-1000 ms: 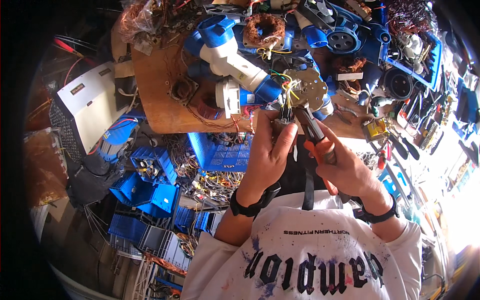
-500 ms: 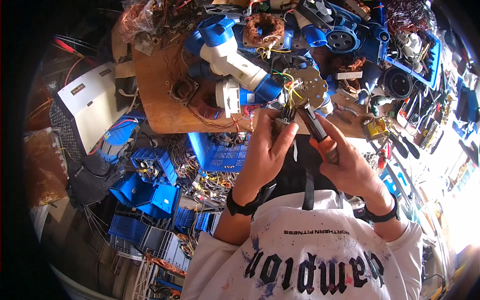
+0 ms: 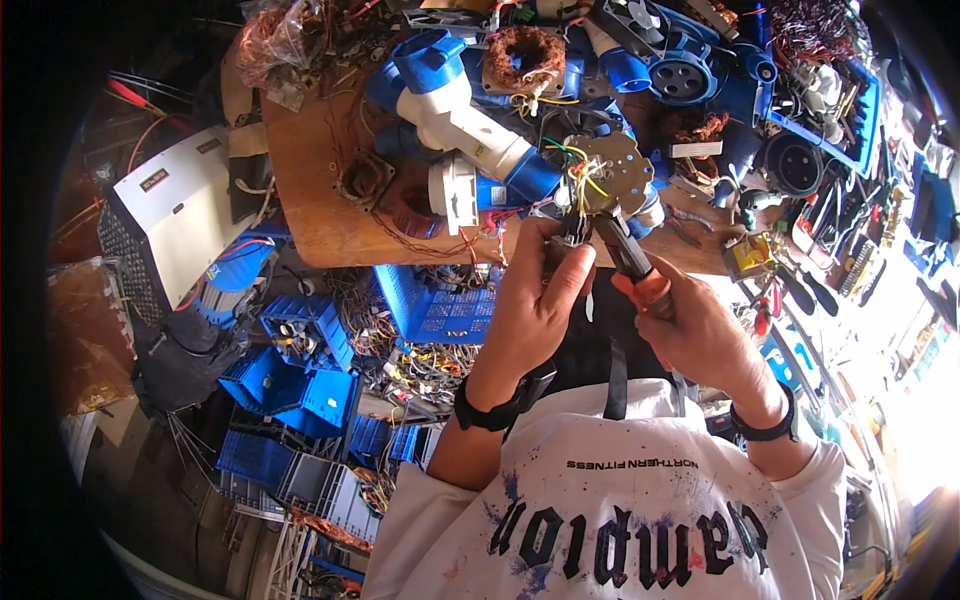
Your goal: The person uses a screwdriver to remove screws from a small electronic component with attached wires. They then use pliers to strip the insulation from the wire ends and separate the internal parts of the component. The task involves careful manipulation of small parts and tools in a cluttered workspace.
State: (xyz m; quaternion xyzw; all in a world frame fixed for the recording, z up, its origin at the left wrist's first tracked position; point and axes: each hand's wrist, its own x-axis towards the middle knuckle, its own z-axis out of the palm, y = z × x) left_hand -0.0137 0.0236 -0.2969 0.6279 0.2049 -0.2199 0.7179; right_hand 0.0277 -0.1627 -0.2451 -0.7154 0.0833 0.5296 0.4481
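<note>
Left hand (image 3: pixel 535 300): rising from the lower edge with a black band at the wrist; its fingers are curling shut around a small dark wired part (image 3: pixel 572 232), pinching it just below the round perforated metal disc (image 3: pixel 612 172); thumb lying along the right side of the grip.
Right hand (image 3: pixel 705 330): closing into a fist around the orange-and-black handle of a hand tool (image 3: pixel 640 275); a black wrist band is showing at the cuff; the tool's shaft is slanting up and to the left, its tip meeting the wired part at the disc's lower edge.
Round perforated metal disc: sitting above both hands, over the near edge of the brown wooden tabletop (image 3: pixel 310 190); yellow, green and red wires (image 3: pixel 580 180) are trailing from it down to the pinched part.
Tabletop: carrying a large white and blue industrial plug connector (image 3: pixel 470 130) lying on its side just left of the disc, and a brown copper wire coil (image 3: pixel 524 52) farther back; more blue socket housings (image 3: pixel 685 75) are crowding the far right.
Below the tabletop: a blue plastic crate (image 3: pixel 440 305) is sitting beside the left hand; a white metal box (image 3: pixel 165 230) is standing at the far left.
Clothing: a white paint-spattered shirt (image 3: pixel 620 510) is filling the lower middle.
</note>
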